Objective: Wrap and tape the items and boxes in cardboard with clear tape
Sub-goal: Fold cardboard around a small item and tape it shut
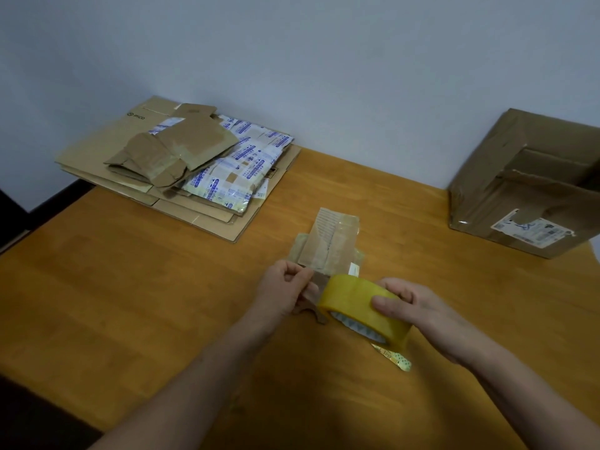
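A yellowish roll of clear tape (358, 303) hangs just above the wooden table (162, 287). My right hand (409, 306) grips the roll from the right, thumb across its outer face. My left hand (285, 289) pinches the tape's free end, which stretches a short way from the roll. Right behind the roll lies a small folded cardboard piece (328, 241) with tape over it; its near part is hidden by the roll and my left hand. Below the roll a brown cardboard tab (319, 315) sticks out.
A stack of flattened cardboard and printed mailers (181, 160) sits at the back left, partly over the table's edge. A large taped cardboard box (526, 186) stands at the back right. A small crumpled wrapper (394, 358) lies under my right wrist.
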